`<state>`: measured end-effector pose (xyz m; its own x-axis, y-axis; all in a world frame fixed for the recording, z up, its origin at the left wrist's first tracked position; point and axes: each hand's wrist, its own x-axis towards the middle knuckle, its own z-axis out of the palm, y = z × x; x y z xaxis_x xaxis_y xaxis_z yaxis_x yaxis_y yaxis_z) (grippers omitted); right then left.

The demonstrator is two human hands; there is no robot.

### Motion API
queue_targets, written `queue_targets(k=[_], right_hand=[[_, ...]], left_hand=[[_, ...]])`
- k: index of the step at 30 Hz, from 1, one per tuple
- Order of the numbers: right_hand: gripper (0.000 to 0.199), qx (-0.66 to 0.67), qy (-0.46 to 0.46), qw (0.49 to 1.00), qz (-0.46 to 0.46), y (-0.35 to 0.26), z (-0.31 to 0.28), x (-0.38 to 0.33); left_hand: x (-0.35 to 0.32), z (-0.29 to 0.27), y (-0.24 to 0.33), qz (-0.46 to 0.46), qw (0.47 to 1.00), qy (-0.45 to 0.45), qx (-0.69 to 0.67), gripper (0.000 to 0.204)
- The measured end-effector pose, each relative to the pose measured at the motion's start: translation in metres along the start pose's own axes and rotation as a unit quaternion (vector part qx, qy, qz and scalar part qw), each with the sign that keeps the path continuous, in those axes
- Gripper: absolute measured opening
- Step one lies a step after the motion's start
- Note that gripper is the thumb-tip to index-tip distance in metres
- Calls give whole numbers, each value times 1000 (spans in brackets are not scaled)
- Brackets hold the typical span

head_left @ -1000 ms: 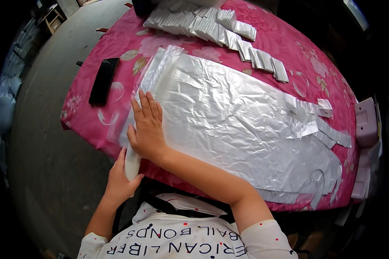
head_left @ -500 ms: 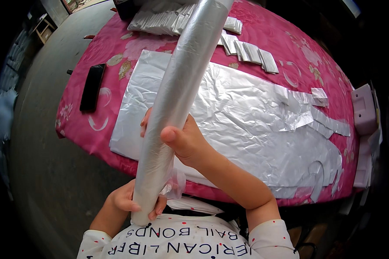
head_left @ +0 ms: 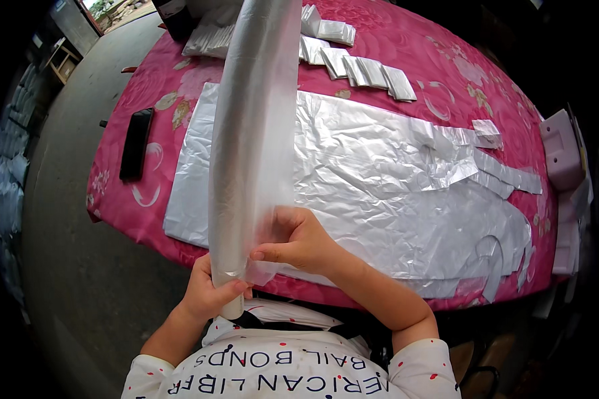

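A long roll of clear plastic film (head_left: 236, 146) stands almost upright in front of me, its lower end near my lap. Wrapped round that lower end, my left hand (head_left: 214, 289) grips the roll. My right hand (head_left: 293, 243) pinches the loose edge of the film at the roll's right side, so a thin see-through flap hangs out from it. Behind the roll, a stack of silvery-white plastic sheets (head_left: 373, 179) lies flat on the table, partly hidden by the roll.
A pink flowered cloth covers the table (head_left: 439, 53). Several small folded plastic packets (head_left: 366, 72) lie along its far side, with a heap of more (head_left: 206, 41) at far left. A black phone (head_left: 136, 144) rests on the left. Pale pink plastic containers (head_left: 560, 153) stand at the right edge.
The roll has swung more upright and its top leftward. My right hand has let go of the roll's middle, moved down, and now draws a film flap away to the right.
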<state>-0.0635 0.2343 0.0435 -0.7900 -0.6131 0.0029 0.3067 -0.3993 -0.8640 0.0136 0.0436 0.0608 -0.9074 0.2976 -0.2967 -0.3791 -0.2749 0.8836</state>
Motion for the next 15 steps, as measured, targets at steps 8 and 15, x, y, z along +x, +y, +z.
queue_targets(k=[8, 15], right_hand=[[13, 51, -2, 998, 32, -3, 1, -10], [13, 40, -2, 998, 56, 9, 0, -11]], left_hand=[[1, 6, 0, -9, 1000, 3, -25, 32], [2, 4, -1, -23, 998, -39, -53, 36]])
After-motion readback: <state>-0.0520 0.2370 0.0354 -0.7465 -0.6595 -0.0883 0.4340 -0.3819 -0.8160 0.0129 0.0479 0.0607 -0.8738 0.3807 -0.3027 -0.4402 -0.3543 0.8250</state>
